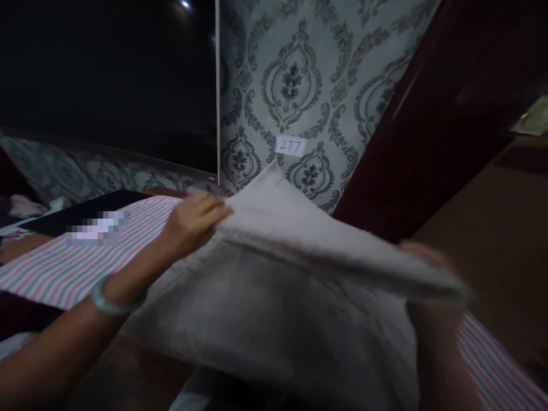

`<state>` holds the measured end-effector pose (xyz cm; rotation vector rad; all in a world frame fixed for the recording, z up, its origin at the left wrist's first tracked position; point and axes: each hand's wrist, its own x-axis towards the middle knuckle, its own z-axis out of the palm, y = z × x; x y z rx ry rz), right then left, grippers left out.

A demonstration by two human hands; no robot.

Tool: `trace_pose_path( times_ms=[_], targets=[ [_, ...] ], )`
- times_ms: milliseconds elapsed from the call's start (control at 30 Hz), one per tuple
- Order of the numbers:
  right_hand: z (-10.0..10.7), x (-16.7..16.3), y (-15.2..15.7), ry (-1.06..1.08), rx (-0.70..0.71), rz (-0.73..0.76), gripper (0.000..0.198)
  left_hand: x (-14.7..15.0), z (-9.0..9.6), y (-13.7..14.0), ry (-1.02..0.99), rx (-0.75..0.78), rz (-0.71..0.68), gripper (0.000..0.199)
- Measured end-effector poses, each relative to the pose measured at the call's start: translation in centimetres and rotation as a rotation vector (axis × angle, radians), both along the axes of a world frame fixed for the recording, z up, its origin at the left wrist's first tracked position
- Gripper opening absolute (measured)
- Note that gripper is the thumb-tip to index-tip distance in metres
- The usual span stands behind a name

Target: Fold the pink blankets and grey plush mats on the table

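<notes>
Both the left hand (192, 224) and the right hand (430, 255) grip a pale grey cloth (261, 308), raised in front of the person. The left pinches its thick upper fold; the right's fingers, blurred, curl over the far end. That fold spans the gap between them, and 1 corner peaks just below the card (290, 145) marked 277 on the patterned wall (291, 63). Leftward, a striped cover (47, 274) spreads open past the bracelet (101, 294); rightward, a dark red panel (398, 148) slants.

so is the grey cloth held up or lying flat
Held up: left hand and right hand grip the cloth, its far corner pointing up.
</notes>
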<state>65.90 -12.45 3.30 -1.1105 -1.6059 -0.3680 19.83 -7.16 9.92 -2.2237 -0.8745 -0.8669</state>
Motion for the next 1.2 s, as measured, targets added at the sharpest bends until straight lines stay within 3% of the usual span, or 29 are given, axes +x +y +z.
trace_pose_path(
  times_ms=[67,133,167,233,367,567,867,1067,1200],
  targets=[
    [-5.9,-0.8,-1.7,-0.048,-0.230,0.160,0.023,-1.1,-7.6,-0.8,0.094,-0.229,-0.022,0.038],
    [-11.3,-1.7,-3.4,-0.002,-0.476,0.168,0.029,-2.1,-14.0,-1.8,0.094,-0.362,0.014,0.045],
    [-13.4,-2.1,-4.1,0.061,-0.549,0.142,0.033,-2.6,-16.4,-2.2,0.067,-0.407,0.084,0.046],
    [-16.0,-2.6,-5.1,0.184,-0.646,0.103,0.038,-3.2,-19.0,-3.0,-0.001,-0.466,0.130,0.044],
    [-16.6,-3.1,-6.0,0.318,-0.677,0.028,0.048,-3.5,-19.0,-3.4,-0.089,-0.504,0.142,0.043],
    [-16.2,-4.2,-5.9,0.172,-0.614,-0.162,0.062,-3.5,-18.9,-3.3,-0.138,-0.460,0.243,0.046],
    [-15.6,-7.5,-5.5,0.116,-0.587,-0.383,0.057,-3.7,-19.5,-2.9,-0.108,-0.440,0.218,0.054],
    [-14.7,-7.1,-4.7,0.284,-0.591,-0.165,0.056,-3.1,-18.4,-3.5,-0.116,-0.445,0.189,0.044],
    [-14.2,-5.3,-4.9,0.398,-0.564,-0.131,0.053,-2.2,-18.6,-5.1,-0.168,-0.411,0.182,0.043]
  ],
)
